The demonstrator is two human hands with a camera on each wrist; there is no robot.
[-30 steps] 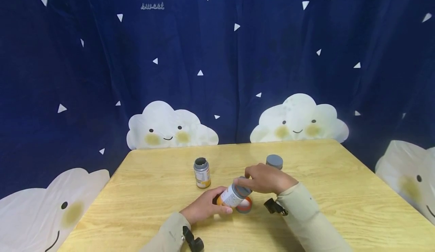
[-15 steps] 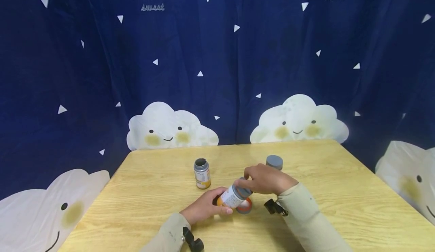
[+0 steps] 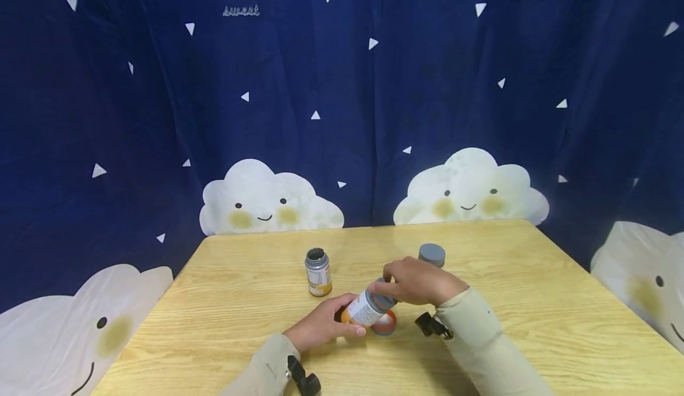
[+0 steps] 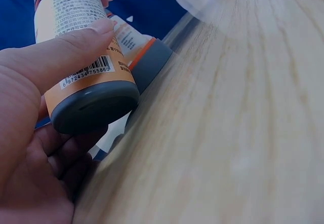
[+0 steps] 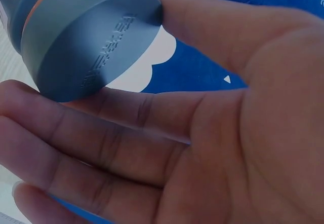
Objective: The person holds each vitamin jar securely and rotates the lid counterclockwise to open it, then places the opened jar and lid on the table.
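My left hand [image 3: 325, 323] grips a pill bottle [image 3: 361, 311] around its body. The bottle leans to the right, and the left wrist view shows its printed label, orange band and dark grey base [image 4: 96, 107]. My right hand [image 3: 419, 281] pinches the grey screw cap [image 3: 380, 298] at the bottle's mouth. In the right wrist view, thumb and fingers touch the rim of this cap [image 5: 96, 46], which has raised lettering on top. Beneath the tilted bottle, another cap [image 3: 383, 323] lies with its orange-red ringed inside facing up.
An uncapped pill bottle [image 3: 318, 272] stands upright behind the left hand. Just beyond the right hand is a grey cap [image 3: 431, 254], its lower part hidden, so I cannot tell what is under it. The wooden table [image 3: 240, 301] ends at a dark blue curtain [image 3: 342, 87].
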